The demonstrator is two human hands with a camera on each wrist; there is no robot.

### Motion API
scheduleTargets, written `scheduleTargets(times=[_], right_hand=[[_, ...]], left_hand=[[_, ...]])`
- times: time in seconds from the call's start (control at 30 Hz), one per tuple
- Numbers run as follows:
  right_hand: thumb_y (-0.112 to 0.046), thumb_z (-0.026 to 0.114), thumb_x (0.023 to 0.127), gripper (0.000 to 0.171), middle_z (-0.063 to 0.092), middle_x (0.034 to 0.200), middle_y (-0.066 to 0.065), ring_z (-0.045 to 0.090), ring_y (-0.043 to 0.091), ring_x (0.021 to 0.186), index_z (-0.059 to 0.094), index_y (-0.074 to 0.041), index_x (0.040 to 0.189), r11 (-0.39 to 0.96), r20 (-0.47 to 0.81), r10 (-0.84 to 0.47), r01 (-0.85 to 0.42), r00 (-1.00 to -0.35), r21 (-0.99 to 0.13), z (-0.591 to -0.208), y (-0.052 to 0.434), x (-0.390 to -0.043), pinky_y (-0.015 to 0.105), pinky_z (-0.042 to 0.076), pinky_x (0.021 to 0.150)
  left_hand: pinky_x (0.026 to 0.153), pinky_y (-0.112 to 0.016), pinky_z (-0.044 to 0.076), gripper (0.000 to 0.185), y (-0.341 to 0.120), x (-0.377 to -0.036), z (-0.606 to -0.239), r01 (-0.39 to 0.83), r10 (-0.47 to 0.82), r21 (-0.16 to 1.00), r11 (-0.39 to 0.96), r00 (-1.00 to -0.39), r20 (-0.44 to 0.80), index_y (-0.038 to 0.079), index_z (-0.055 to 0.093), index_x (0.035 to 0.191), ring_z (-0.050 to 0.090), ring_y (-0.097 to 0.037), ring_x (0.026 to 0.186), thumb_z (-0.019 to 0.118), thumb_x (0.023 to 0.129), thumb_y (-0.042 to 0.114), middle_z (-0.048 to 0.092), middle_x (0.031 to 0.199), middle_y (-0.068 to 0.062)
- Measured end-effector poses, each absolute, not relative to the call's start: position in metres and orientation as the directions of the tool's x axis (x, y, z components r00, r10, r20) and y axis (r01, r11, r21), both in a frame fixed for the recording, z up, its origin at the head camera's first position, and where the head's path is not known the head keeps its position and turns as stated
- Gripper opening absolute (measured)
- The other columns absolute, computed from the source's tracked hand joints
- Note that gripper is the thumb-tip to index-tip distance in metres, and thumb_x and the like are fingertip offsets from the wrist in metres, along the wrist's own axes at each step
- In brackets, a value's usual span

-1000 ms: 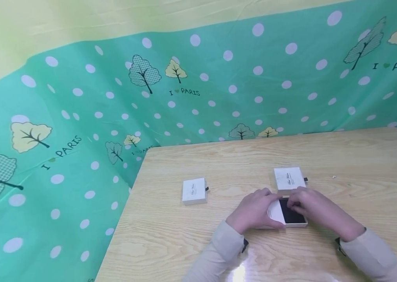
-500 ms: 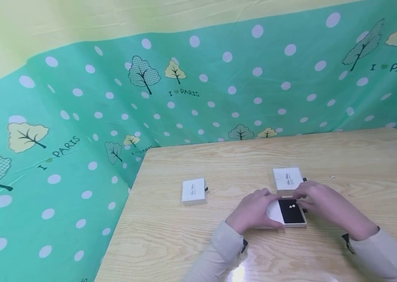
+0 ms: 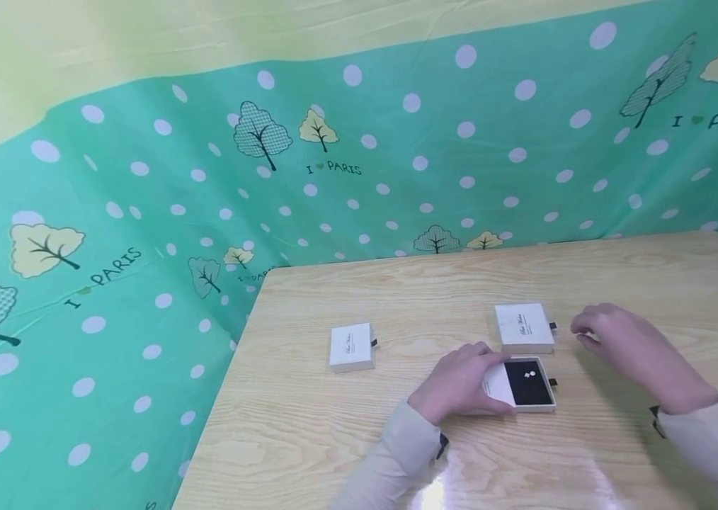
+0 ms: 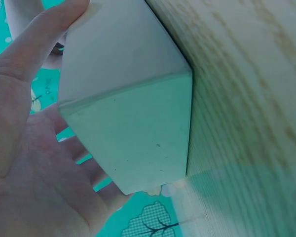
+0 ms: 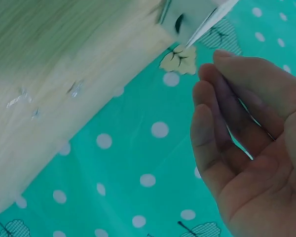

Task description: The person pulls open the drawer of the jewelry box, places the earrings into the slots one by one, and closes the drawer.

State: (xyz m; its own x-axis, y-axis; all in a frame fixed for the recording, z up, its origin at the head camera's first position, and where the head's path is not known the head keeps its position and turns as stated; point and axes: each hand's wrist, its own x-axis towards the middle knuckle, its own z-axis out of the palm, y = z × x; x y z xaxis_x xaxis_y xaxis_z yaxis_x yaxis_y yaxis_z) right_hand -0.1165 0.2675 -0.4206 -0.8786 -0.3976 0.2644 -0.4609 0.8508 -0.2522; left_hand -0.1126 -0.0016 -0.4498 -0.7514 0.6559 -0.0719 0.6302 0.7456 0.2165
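Observation:
My left hand grips the white sleeve of a small drawer box at the table's near middle. Its drawer is slid out to the right and shows a black lining with a tiny white piece on it. In the left wrist view, thumb and fingers of my left hand wrap the box. My right hand hovers just above the table, right of a closed white box. The right hand has relaxed fingers and holds nothing.
A third closed white box lies to the left on the wooden table. Tiny clear bits lie on the wood near my right hand. A green polka-dot cloth hangs behind and to the left of the table.
My right hand lifted off the open drawer and moved right and back, beside the far box. The tiny white piece in the drawer now shows. My left hand kept its grip.

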Motion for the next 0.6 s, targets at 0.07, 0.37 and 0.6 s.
scheduleTargets(times=[0.07,0.37,0.6], right_hand=[[0.006,0.076,0.075,0.014,0.071,0.084,0.013,0.067,0.034,0.081,0.073,-0.001,0.086,0.859,0.255,-0.394,-0.452,-0.883,-0.240,-0.421,0.273,-0.120,0.051,0.056,0.074],[0.006,0.075,0.076,0.014,0.070,0.087,0.020,0.066,0.039,0.084,0.071,0.004,0.089,0.886,0.210,-0.368,-0.410,-0.906,-0.217,-0.429,0.289,-0.131,0.053,0.055,0.077],[0.009,0.073,0.077,0.025,0.066,0.101,0.033,0.062,0.051,0.097,0.067,0.013,0.101,0.891,0.159,-0.357,-0.386,-0.921,-0.238,-0.440,0.303,-0.138,0.059,0.051,0.084]], left_hand=[[0.080,-0.013,0.041,0.085,-0.002,-0.112,-0.449,0.631,0.655,0.210,0.747,-0.752,-0.069,0.032,0.054,0.142,0.051,0.000,0.098,0.078,0.069,0.068,0.057,0.118,0.014],[0.081,-0.013,0.041,0.085,-0.002,-0.111,-0.448,0.627,0.652,0.211,0.750,-0.755,-0.074,0.032,0.054,0.142,0.051,0.000,0.098,0.078,0.069,0.067,0.058,0.119,0.013],[0.080,-0.012,0.040,0.085,-0.002,-0.111,-0.448,0.624,0.652,0.221,0.750,-0.754,-0.081,0.032,0.054,0.142,0.050,0.000,0.097,0.078,0.069,0.067,0.058,0.118,0.013]])
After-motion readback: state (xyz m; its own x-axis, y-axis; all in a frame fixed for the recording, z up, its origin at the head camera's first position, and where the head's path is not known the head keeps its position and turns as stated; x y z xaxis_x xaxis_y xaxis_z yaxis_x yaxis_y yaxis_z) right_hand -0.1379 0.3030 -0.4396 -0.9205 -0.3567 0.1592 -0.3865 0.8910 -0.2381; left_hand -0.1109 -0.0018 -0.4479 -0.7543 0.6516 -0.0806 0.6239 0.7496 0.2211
